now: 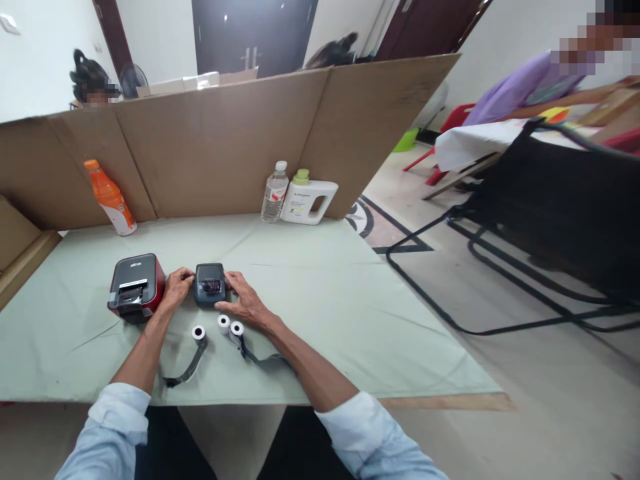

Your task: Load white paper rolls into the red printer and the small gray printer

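Flanking a small dark printer (209, 284) mid-table, the left hand (176, 287) and right hand (243, 301) press its sides with loose, open fingers. Just left stands a red printer (135, 288). Three paper rolls (223, 325) and a black strap (189, 369) lie nearer. Bottles (275, 192) line the cardboard wall (210, 140) behind.

Small dark printer (209, 283): matt plastic, smooth. Red-sided printer (136, 287): glossy plastic shell, matt black top. Three paper rolls (223, 323): white, smooth. Surface (325, 300): pale green cloth, matt, creased. Partition (225, 140): brown corrugated cardboard, dull. Orange bottle (110, 197), clear bottle (275, 192), white jug (307, 199): plastic, slight sheen. Sleeves (373, 437): light blue cloth.
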`<action>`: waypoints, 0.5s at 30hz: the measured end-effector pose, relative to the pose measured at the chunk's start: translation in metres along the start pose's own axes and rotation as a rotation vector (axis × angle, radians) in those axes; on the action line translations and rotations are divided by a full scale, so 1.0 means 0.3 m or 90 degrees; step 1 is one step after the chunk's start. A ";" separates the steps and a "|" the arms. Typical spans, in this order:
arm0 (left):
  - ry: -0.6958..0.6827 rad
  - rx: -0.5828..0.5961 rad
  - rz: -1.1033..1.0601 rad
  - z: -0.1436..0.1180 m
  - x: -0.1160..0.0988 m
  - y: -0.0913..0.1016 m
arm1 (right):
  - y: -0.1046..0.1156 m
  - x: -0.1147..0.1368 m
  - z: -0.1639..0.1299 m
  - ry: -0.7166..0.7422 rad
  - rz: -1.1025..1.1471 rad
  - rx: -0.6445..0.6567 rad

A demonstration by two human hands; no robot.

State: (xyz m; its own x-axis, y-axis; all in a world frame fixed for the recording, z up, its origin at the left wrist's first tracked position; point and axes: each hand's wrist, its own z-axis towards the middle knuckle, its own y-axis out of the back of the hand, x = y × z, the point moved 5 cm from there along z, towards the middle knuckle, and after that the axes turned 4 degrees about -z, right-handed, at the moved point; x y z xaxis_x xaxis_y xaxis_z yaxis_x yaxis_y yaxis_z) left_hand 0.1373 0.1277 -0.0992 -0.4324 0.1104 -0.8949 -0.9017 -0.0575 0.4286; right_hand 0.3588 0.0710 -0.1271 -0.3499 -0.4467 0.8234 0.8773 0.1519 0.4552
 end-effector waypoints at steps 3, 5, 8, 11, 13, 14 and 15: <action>0.007 -0.002 -0.004 0.005 0.000 0.001 | -0.001 -0.002 0.002 -0.001 -0.006 -0.001; 0.010 -0.003 -0.005 0.006 -0.001 0.002 | 0.000 0.000 0.004 0.002 -0.007 0.001; 0.012 -0.001 -0.007 0.007 -0.002 0.004 | 0.004 0.004 0.005 0.005 -0.011 0.002; 0.015 0.001 -0.013 0.009 -0.002 0.004 | 0.006 0.008 0.006 0.005 -0.018 0.001; 0.021 0.001 -0.019 0.012 -0.001 0.005 | 0.007 0.009 0.007 0.005 -0.021 0.002; 0.024 0.000 -0.023 0.013 0.000 0.005 | 0.007 0.009 0.007 0.005 -0.022 0.003; 0.027 0.000 -0.027 0.015 0.000 0.006 | 0.007 0.009 0.007 0.004 -0.021 0.005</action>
State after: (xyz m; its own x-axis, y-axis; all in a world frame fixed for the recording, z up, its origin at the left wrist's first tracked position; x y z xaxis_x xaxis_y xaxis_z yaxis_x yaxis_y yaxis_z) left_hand 0.1356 0.1321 -0.0977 -0.3926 0.0704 -0.9170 -0.9194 -0.0541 0.3895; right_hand 0.3590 0.0720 -0.1230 -0.3770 -0.4575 0.8053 0.8627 0.1430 0.4851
